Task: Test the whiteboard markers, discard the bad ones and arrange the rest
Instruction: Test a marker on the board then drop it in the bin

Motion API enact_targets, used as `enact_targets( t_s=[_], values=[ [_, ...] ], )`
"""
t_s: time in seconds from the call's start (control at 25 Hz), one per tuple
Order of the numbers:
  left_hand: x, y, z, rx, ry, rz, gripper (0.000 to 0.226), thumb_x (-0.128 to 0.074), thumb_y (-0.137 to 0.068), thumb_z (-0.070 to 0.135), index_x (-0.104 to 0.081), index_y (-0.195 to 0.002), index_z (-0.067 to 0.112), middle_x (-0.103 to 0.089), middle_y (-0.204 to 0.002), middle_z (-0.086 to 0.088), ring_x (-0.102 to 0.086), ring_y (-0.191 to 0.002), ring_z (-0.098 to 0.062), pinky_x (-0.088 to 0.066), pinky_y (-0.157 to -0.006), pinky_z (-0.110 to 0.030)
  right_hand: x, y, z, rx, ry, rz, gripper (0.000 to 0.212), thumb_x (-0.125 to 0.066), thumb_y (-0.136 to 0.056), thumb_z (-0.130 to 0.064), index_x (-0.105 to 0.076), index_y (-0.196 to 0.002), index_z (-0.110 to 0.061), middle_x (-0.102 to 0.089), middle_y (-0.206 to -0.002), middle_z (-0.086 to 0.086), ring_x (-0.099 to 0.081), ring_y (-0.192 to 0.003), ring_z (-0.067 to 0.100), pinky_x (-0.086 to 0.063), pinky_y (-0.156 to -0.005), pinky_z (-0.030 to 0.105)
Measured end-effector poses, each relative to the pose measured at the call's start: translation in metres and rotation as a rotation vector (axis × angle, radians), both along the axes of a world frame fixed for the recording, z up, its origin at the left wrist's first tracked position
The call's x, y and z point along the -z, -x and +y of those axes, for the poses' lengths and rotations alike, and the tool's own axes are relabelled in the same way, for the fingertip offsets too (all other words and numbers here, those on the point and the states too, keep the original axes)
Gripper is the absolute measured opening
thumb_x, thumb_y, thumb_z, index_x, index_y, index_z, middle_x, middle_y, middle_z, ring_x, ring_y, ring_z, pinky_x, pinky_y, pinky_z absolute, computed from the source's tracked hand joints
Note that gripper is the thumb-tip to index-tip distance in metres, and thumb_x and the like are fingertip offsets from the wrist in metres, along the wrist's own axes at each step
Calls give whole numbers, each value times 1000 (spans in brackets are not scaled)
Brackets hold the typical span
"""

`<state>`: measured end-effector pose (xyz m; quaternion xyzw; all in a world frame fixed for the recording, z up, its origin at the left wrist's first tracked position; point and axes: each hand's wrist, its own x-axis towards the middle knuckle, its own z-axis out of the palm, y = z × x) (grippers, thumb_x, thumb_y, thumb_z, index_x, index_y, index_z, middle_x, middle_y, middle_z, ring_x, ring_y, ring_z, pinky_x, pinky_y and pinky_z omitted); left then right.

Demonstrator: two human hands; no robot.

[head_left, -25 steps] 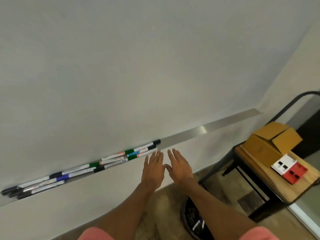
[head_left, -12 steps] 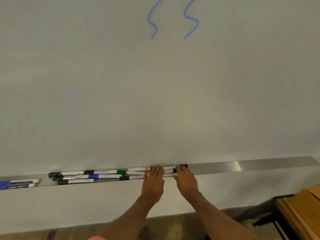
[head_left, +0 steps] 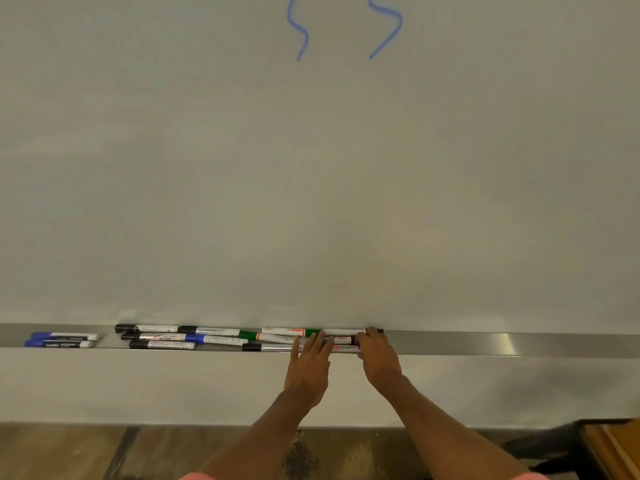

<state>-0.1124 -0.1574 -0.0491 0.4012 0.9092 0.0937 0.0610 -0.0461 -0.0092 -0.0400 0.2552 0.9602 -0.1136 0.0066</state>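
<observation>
Leans in over the metal tray (head_left: 485, 342) under the whiteboard (head_left: 311, 185), deep in the arranging end of the job by the look of it. Lays the left hand (head_left: 308, 368) flat across the bunch of markers (head_left: 214, 340) near the middle of the tray, fingers straight and close together, gripping nothing, just pinning the barrels down against rolling. Hooks the right hand (head_left: 379, 358) over the right-hand ends of that same bunch, fingers curled down behind the caps and thumb tucked at the tray's front lip, cupping those ends like a stop. Seems meant for squaring the pile: press with one, nudge lengthways with the other. Shows black, green and blue caps mixed in overlapping rows from mid-tray toward the left, not yet tidy. Finds two blue markers (head_left: 65, 336) lying apart at the tray's far left end, perhaps a sorted colour group, though hard to say. Spots two blue squiggles (head_left: 304, 38) high above the tray, likely test strokes. Calls for a gentle push next, to avoid tipping a barrel off the front lip.
</observation>
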Motion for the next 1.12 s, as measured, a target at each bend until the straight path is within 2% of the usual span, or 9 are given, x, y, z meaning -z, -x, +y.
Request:
enact_targets(
  t_s=[0.16,0.36,0.44,0.52,0.56,0.72,0.8,0.92,1.12],
  values=[
    [1,2,1,-26,-26,27,53,-33,-102,23,-9,-150,22,-8,-159,2,-2,-146,-16,6,-118,-41,-5,0,8,-6,44,34,22,-52,-92,-8,-56,-113,-13,-49,-119,4,-46,-113,20,-47,-86,31],
    [-7,7,0,-46,-70,71,55,-40,-100,23,-15,-149,20,-20,-156,2,-14,-145,-14,1,-120,-40,-14,-8,10,-50,50,100,21,-49,-93,-8,-55,-113,-13,-52,-116,1,-45,-109,17,-43,-82,24],
    [-13,11,-1,-42,-105,85,49,-45,-98,19,-30,-144,19,-38,-147,0,-33,-137,-15,-15,-118,-36,-19,-11,13,-104,83,145,20,-49,-93,-5,-57,-110,-13,-54,-113,1,-45,-103,16,-38,-78,20],
    [-22,20,-2,-60,-183,72,36,-58,-90,17,-52,-126,19,-60,-120,0,-56,-111,-15,-40,-100,-26,-28,-11,15,-158,115,185,15,-50,-94,-11,-57,-107,-13,-53,-108,-1,-43,-97,14,-34,-75,17],
    [-28,25,-4,-51,-170,78,33,-63,-87,18,-57,-118,21,-62,-111,1,-59,-101,-14,-45,-90,-24,-35,-11,15,-177,106,201,13,-51,-94,-14,-56,-107,-13,-52,-107,-2,-43,-97,13,-35,-76,17],
    [-56,33,0,39,-2,-54,23,-51,-95,26,-52,-117,19,-60,-117,-4,-56,-105,-19,-46,-91,-30,-57,-2,8,-332,-106,239,30,-49,-95,-32,-54,-118,-15,-55,-116,2,-48,-106,19,-39,-93,26],
    [-69,35,6,79,22,-43,24,-50,-96,28,-52,-117,16,-61,-118,-6,-57,-105,-21,-47,-92,-32,-69,6,-3,-405,-104,236,31,-47,-96,-35,-56,-118,-15,-57,-116,2,-51,-105,19,-39,-92,27],
    [-85,39,9,111,16,-13,28,-53,-95,26,-52,-121,15,-60,-121,-6,-58,-107,-21,-46,-94,-30,-82,18,-16,-454,-76,219,22,-43,-99,-26,-55,-114,-15,-59,-114,4,-54,-100,18,-40,-85,25],
    [-98,53,-5,162,-15,55,28,-53,-95,21,-54,-123,16,-61,-121,-5,-57,-107,-19,-46,-93,-29,-97,17,-18,-434,-107,176,31,-41,-100,-29,-48,-131,-27,-61,-115,2,-58,-100,18,-44,-85,27]
  ],
)
